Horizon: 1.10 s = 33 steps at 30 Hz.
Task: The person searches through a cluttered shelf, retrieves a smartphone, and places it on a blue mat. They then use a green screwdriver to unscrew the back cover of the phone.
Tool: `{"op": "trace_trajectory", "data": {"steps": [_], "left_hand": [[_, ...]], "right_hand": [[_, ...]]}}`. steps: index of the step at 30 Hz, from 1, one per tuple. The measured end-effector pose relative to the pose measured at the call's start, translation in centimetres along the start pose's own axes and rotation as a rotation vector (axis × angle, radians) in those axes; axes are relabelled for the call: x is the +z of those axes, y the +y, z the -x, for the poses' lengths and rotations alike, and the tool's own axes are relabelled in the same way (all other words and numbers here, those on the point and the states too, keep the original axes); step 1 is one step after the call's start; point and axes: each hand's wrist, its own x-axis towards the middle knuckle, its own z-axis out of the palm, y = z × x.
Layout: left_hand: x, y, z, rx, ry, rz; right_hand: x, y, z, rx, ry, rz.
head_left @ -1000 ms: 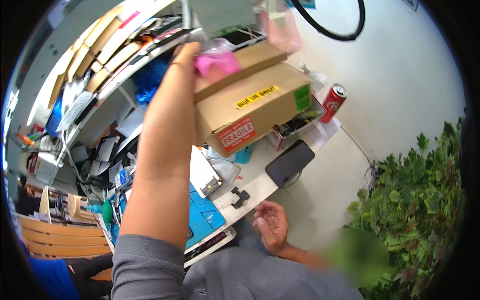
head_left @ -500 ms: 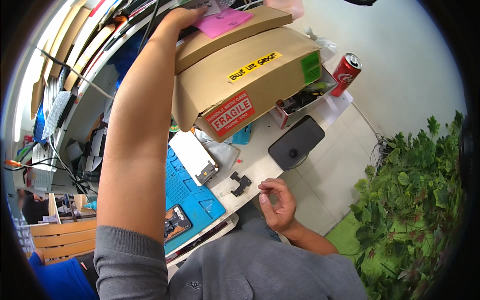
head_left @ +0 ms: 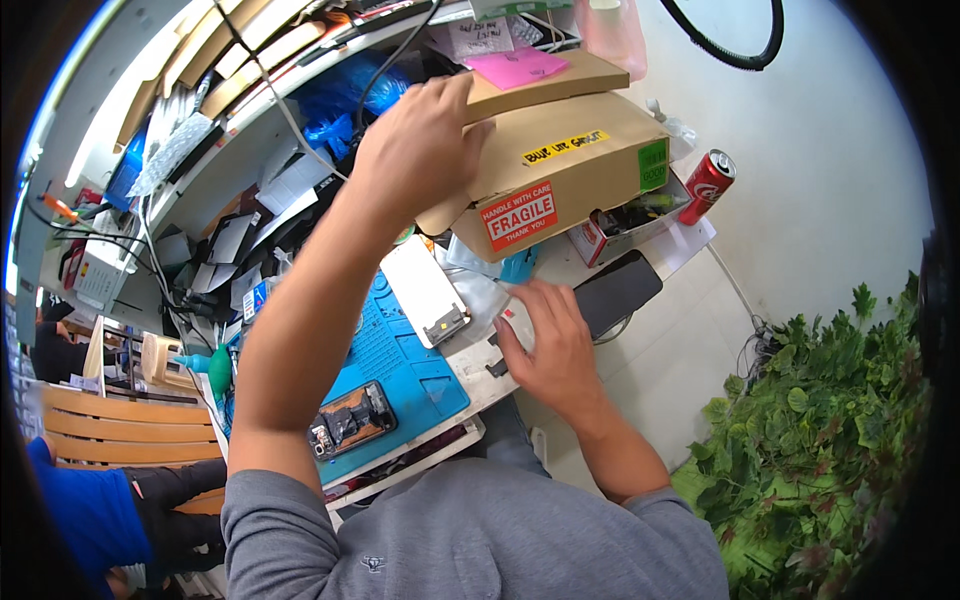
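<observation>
My left hand (head_left: 425, 145) is at the left end of a flat cardboard box (head_left: 560, 88), fingers curled round its corner and thumb below. That box lies on top of a larger cardboard box (head_left: 520, 170) with a red and white label. Over the table's front edge, my right hand (head_left: 548, 345) has its fingers apart and seems to hold nothing. It partly covers a small black bracket-like part (head_left: 496, 368). Beside its fingertips is a clear plastic bag (head_left: 478, 296). A white phone screen panel (head_left: 420, 288) lies left of the bag.
An opened phone (head_left: 352, 418) rests on a blue repair mat (head_left: 425, 385). Right of my right hand lies a dark phone (head_left: 620, 290); behind it stand an open small box (head_left: 640, 222) and a red can (head_left: 707, 186). A pink packet (head_left: 518, 68) tops the flat box. Leafy plants (head_left: 810, 440) fill the right.
My left hand has come back from beside the pink packet to the flat box's left end. My right hand has moved forward over the table edge, its fingers spreading from a curl. The view has shifted.
</observation>
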Motion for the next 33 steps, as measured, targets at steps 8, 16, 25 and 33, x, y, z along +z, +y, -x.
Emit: {"op": "trace_trajectory", "data": {"steps": [8,16,25,33], "left_hand": [[-4.2,1.9,16.5,-0.171,-0.659,0.136],[-3.5,0.3,17.4,-0.125,-0.661,0.161],[-4.6,-2.5,20.6,-0.228,-0.239,0.303],[-5.0,-4.3,22.0,-0.261,-0.154,0.295]], "right_hand": [[5.2,4.6,-6.0,0.049,-0.176,0.359],[5.0,5.0,-5.7,0.046,-0.239,0.452],[4.2,1.5,-2.3,-0.117,-0.413,0.351],[6.1,-0.9,-3.8,-0.064,-0.364,0.446]]}}
